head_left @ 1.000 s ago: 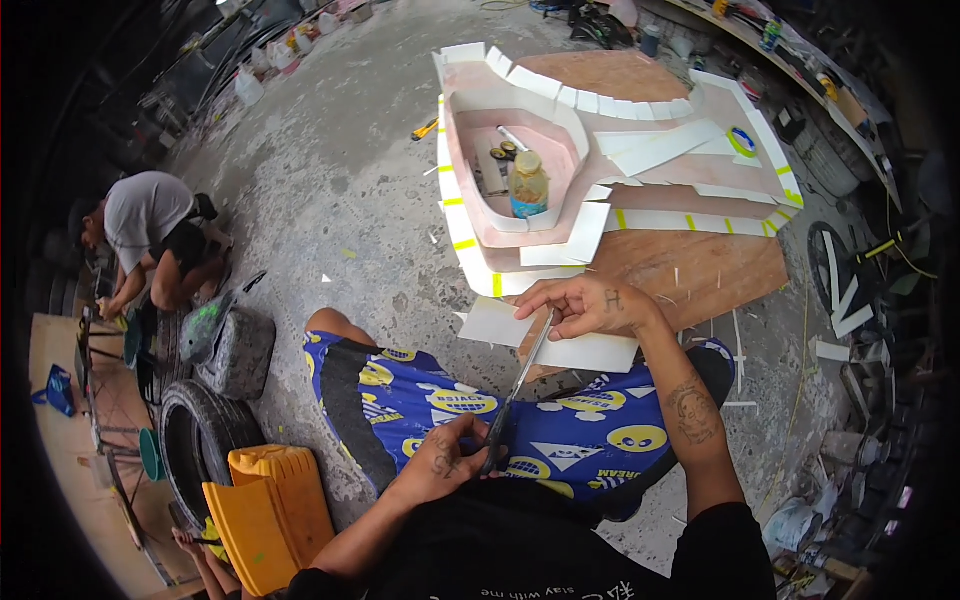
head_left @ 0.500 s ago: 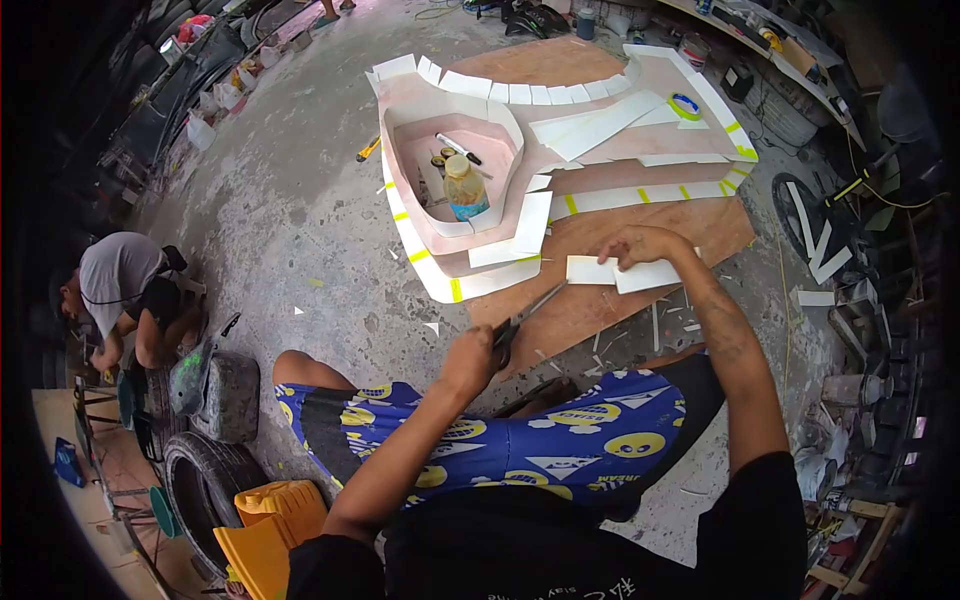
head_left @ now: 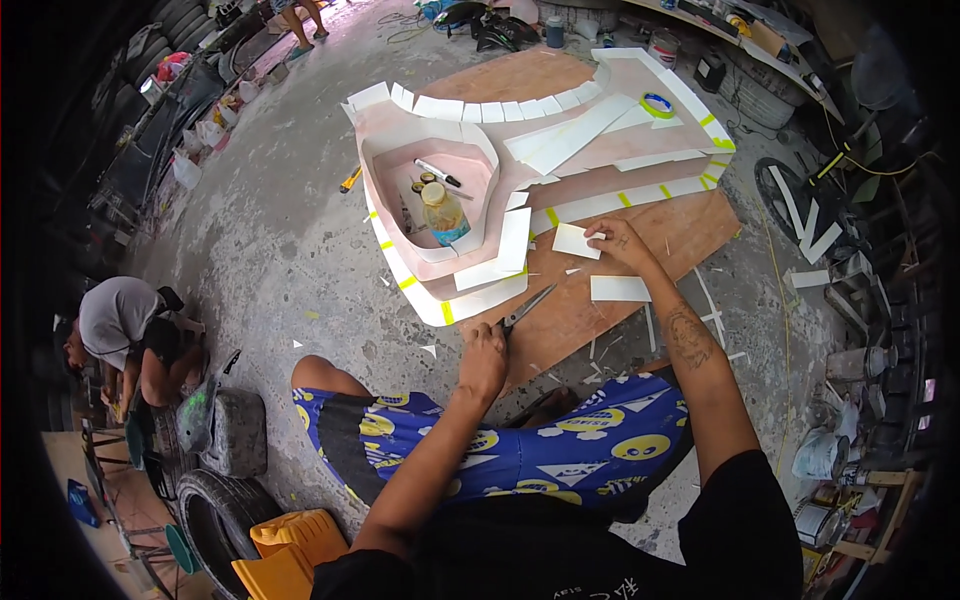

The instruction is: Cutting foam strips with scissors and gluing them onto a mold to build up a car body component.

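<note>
A pair of scissors (head_left: 526,308) is in my left hand (head_left: 484,358), the blades nearly together and angled away over a brown wooden board (head_left: 560,330). My right hand (head_left: 620,245) pinches a small white card piece (head_left: 576,241) by its right edge, beside the long side of a pinkish molded form (head_left: 583,184). White card strips (head_left: 535,104) and yellow tape line the form's edges. On the board lies another white card piece (head_left: 619,288), with a small scrap near it. In the form's hollow stand a jar (head_left: 444,214) and a marker (head_left: 438,172).
A roll of blue tape (head_left: 657,104) rests on the form. An orange cutter knife (head_left: 350,180) and paper scraps lie on the concrete floor. At left a person (head_left: 125,330) crouches near tires (head_left: 226,520) and a yellow plastic container (head_left: 290,545). Clutter lines the right side.
My right hand has lifted one card piece away from the other and moved it up toward the form. The scissors have dropped back slightly, and a small scrap now lies on the board.
</note>
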`<state>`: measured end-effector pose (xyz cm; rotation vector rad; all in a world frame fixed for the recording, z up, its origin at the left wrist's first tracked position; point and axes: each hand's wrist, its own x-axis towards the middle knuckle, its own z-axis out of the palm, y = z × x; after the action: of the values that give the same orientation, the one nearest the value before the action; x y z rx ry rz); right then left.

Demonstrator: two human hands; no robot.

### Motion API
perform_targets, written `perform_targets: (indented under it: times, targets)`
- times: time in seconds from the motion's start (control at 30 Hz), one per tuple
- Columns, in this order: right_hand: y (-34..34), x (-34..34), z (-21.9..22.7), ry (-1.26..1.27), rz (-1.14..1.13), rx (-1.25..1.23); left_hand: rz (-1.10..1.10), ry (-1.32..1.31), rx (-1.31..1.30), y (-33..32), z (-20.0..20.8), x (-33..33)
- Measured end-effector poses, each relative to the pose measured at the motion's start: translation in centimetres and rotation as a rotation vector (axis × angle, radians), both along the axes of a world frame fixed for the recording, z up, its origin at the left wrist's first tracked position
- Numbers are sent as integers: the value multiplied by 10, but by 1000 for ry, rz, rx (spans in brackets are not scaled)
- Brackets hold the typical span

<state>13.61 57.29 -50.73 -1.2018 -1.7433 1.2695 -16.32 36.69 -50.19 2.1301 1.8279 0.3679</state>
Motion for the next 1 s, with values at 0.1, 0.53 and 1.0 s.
perform_targets:
  times: [0.1,0.53,1.0]
  targets:
    - [-18,-14,22,5,51,-87,-72,-346,-45,5,42,4]
    - [-214,-88,13,395,-307,-628,-228,-498,0,-39,20,17]
    - [-233,-80,-47,554,-792,-709,-389,-410,182,-9,-1,50]
